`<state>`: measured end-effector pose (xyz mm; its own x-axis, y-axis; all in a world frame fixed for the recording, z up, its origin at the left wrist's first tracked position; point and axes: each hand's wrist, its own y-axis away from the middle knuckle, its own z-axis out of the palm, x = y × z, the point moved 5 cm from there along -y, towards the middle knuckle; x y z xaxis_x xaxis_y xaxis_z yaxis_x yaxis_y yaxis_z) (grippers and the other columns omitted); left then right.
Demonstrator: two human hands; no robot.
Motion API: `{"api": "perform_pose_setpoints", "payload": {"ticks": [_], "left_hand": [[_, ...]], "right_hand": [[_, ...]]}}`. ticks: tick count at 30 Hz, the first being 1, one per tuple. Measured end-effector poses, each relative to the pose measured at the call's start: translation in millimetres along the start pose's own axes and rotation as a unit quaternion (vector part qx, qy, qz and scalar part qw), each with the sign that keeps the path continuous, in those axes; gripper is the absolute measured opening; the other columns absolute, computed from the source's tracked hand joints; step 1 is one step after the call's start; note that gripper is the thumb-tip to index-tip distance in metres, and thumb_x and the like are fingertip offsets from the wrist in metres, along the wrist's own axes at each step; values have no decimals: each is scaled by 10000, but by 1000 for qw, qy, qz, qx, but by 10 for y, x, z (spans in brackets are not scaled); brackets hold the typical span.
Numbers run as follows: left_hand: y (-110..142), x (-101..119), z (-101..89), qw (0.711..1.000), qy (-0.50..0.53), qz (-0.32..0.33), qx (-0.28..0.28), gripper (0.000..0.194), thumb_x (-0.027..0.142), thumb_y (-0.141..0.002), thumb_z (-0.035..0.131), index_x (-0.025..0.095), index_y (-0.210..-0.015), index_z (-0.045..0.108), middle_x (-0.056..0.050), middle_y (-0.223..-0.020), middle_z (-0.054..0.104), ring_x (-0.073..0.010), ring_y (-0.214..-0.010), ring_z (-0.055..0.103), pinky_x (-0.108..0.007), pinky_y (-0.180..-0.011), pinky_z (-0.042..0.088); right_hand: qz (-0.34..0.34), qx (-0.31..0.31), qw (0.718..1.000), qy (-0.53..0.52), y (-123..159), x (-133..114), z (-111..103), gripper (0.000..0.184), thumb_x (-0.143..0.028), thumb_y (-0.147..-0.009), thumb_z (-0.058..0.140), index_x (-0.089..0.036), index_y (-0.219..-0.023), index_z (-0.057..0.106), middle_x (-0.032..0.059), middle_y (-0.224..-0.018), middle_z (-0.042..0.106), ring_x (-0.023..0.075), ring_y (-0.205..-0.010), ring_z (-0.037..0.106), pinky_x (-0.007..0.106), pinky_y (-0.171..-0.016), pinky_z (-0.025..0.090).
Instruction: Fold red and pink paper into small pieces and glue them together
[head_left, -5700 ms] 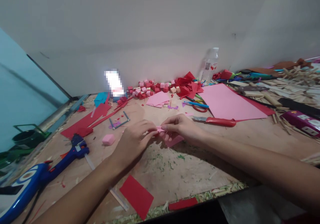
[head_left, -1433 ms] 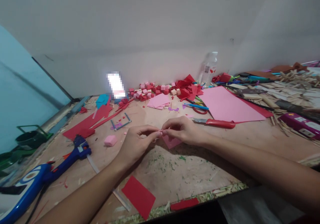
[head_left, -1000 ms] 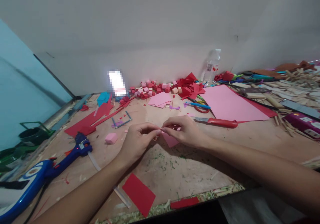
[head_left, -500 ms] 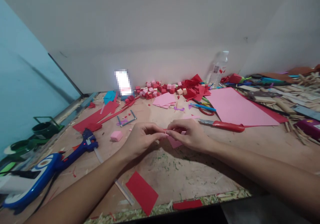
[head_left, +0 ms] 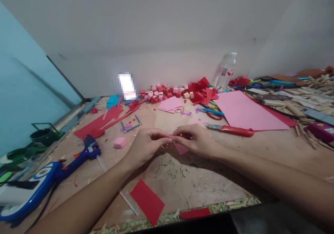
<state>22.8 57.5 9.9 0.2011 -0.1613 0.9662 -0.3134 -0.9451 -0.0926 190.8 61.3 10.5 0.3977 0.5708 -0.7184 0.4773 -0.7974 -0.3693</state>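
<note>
My left hand [head_left: 149,144] and my right hand [head_left: 197,140] meet at the middle of the wooden table, fingertips almost touching. Both pinch a small piece of red and pink paper [head_left: 171,136], mostly covered by the fingers. A pink paper piece [head_left: 182,148] shows under my right hand; whether it is joined to the pinched piece I cannot tell. Left of my left hand sits a pink paper cube [head_left: 120,142]. A utility knife with a red handle [head_left: 237,131] lies beyond my right wrist, blade pointing left.
At left lies a blue hot glue gun [head_left: 90,148]. Red and pink cubes [head_left: 156,94] are heaped against the wall, near a plastic bottle [head_left: 227,72]. Pink sheets [head_left: 250,112] and wooden sticks [head_left: 313,94] fill the right. Red paper [head_left: 147,201] lies near the front edge.
The view has shifted slightly, so everything sits a little further left. Both hands keep their pinch, with only slight finger movement.
</note>
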Motion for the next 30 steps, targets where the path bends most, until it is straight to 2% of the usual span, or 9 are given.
{"api": "perform_pose_setpoints", "payload": {"ticks": [8, 14, 17, 22, 25, 30], "left_hand": [[-27, -83, -3, 999, 36, -22, -8, 72, 228, -755, 804, 164, -726, 818, -39, -688, 745, -128, -623, 625, -215, -584, 483], [-44, -118, 10, 997, 70, -36, -3, 130, 271, -725, 834, 149, -702, 794, -24, -648, 716, -111, -589, 600, -200, -557, 467], [-57, -121, 13, 996, 82, -44, -5, 166, 301, -720, 846, 143, -729, 793, -35, -669, 729, -126, -589, 623, -210, -545, 483], [-37, -120, 17, 992, 112, -52, -23, 184, 328, -763, 847, 149, -770, 806, -35, -683, 729, -121, -584, 629, -205, -534, 486], [-30, -130, 19, 988, 132, -62, -43, 182, 328, -775, 855, 152, -809, 822, -53, -743, 753, -129, -631, 657, -206, -562, 506], [-48, -164, 35, 983, 156, -86, -47, 229, 351, -735, 886, 140, -784, 812, -40, -650, 710, -129, -549, 617, -230, -514, 508]], "right_hand": [[14, -9, 999, -43, 30, 37, 51, 176, -238, -937, 647, -143, -888, 787, 53, -760, 752, 143, -652, 614, 257, -623, 444], [28, -7, 998, -55, 24, 59, 44, 189, -263, -938, 648, -153, -869, 786, 44, -724, 727, 141, -635, 600, 256, -607, 453], [47, -3, 993, -106, 9, 66, 42, 187, -282, -928, 663, -140, -866, 768, 49, -756, 733, 145, -660, 630, 255, -621, 485], [110, -54, 969, -215, 22, 131, 125, 299, -419, -922, 699, -133, -844, 729, 18, -662, 674, 138, -572, 628, 245, -549, 497], [96, -45, 974, -199, 28, 124, 116, 299, -412, -938, 673, -134, -850, 737, 24, -670, 681, 133, -560, 630, 244, -549, 499], [49, -12, 993, -110, 26, 60, 61, 248, -322, -950, 634, -136, -848, 763, 52, -739, 724, 135, -628, 638, 241, -589, 482]]}}
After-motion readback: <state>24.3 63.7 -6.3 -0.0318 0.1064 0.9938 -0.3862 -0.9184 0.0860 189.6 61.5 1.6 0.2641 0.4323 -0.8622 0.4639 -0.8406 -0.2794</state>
